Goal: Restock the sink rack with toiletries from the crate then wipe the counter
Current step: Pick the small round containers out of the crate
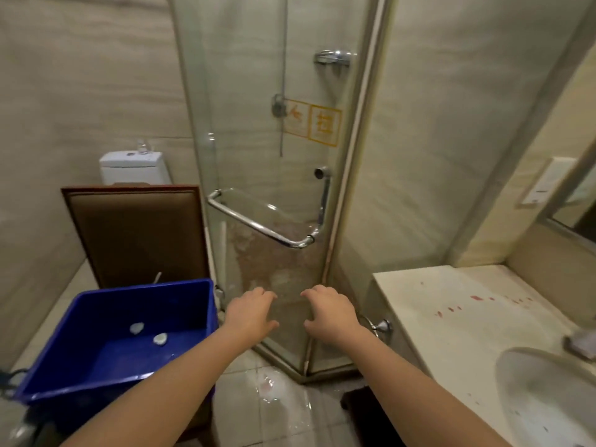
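A: Two hands in view. Left hand (250, 312) and right hand (330, 312) hang side by side in mid-air, palms down, in front of the glass shower door (245, 140).
B: Fingers?
A: Both sets are loosely curled and slightly spread, thumbs apart from the fingers. Nothing held, nothing touched.
B: Crate?
A: Blue crate (193, 304) sits at lower left. The left forearm overlaps its near right corner. Two small pale items (137, 328) lie on its floor, close together, left of centre. Can't tell what they are.
B: Counter?
A: Counter (435, 333) is on the right, apart from both hands. Red smears (475, 297) run across its pale top. Sink basin (548, 398) is set in its near end. A grey lump (580, 343) lies beside the basin at the frame's right edge, too blurred to identify.
B: Rest?
A: Chrome handle (261, 225) on the shower door. Brown padded panel (138, 233) stands upright behind the crate, toilet (132, 167) behind that. Wet patch (267, 388) on the floor tiles between the forearms.
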### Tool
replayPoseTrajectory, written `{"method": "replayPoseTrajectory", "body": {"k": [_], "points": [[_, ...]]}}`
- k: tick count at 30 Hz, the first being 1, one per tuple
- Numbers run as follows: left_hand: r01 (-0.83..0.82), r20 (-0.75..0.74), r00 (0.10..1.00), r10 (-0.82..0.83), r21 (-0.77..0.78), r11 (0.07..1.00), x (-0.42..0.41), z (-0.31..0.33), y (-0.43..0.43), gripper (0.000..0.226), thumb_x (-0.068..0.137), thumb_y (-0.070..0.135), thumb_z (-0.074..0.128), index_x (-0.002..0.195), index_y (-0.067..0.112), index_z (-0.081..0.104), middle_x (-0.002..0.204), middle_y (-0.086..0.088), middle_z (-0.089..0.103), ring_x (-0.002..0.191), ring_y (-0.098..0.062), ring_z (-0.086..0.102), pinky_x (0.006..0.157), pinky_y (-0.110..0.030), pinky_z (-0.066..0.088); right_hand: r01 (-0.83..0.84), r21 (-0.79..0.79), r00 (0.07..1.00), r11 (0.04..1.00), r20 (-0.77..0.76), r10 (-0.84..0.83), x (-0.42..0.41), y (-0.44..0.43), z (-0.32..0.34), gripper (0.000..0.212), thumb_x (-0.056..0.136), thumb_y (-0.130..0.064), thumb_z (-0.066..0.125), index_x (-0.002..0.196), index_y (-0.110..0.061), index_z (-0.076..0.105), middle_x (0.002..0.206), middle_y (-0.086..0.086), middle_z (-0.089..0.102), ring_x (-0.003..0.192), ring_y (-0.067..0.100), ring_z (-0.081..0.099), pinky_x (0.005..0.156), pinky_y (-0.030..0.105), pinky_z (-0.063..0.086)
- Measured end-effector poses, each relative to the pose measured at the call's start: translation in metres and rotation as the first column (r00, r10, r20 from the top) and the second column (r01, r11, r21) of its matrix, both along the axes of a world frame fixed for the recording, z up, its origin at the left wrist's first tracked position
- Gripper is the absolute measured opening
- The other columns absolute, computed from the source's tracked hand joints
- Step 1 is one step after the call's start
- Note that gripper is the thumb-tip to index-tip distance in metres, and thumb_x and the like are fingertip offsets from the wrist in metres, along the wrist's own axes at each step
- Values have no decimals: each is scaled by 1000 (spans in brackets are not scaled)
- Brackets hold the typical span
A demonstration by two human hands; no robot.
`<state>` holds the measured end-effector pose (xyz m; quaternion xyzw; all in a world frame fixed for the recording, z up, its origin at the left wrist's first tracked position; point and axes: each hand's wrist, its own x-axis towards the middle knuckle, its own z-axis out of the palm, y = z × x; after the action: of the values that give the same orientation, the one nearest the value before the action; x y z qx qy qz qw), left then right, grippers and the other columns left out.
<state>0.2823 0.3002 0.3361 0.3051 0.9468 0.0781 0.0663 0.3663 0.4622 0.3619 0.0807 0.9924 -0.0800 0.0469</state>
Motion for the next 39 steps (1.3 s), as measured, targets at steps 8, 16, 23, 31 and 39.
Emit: {"method": "replayPoseTrajectory", "body": {"k": [8, 16, 23, 31, 39], "points": [[-232, 60, 971, 231, 24, 972, -26, -15, -79, 61, 88, 48, 63, 141, 28, 41, 132, 4, 49, 115, -18, 53, 87, -36, 49, -207, -37, 977, 978, 52, 209, -66, -65, -18, 60, 82, -32, 59, 140, -24, 45, 133, 3, 50, 126, 25, 45, 99, 37, 40], [-484, 83, 872, 482, 7, 875, -63, -29, -142, 63, 87, 50, 61, 142, 29, 40, 133, 3, 48, 116, -19, 52, 88, -36, 48, -464, -95, 883, 881, 24, 468, -149, -120, -31, 46, 82, -35, 59, 128, -28, 53, 123, -1, 56, 114, 22, 53, 90, 36, 46], [-634, 73, 769, 635, -35, 772, -89, -42, -170, 63, 88, 48, 61, 143, 28, 39, 140, 1, 44, 123, -19, 49, 91, -35, 44, -613, -92, 783, 785, 58, 619, -212, -149, -47, 54, 83, -29, 60, 136, -25, 50, 128, -1, 54, 116, 22, 51, 93, 35, 44], [-732, 89, 677, 731, -32, 681, -109, -57, -188, 62, 88, 49, 61, 142, 29, 40, 134, 4, 49, 120, -17, 50, 94, -34, 44, -683, -131, 715, 719, 85, 694, -261, -173, -67, 60, 83, -27, 60, 141, -24, 46, 132, -1, 52, 118, 22, 50, 92, 36, 48], [-749, 123, 649, 751, -70, 659, -145, -76, -213, 58, 88, 47, 62, 139, 29, 42, 134, 4, 50, 118, -17, 52, 92, -33, 47, -692, -169, 688, 702, 138, 712, -301, -199, -92, 56, 85, -28, 63, 138, -24, 47, 130, 0, 53, 116, 22, 51, 88, 34, 48]]}}
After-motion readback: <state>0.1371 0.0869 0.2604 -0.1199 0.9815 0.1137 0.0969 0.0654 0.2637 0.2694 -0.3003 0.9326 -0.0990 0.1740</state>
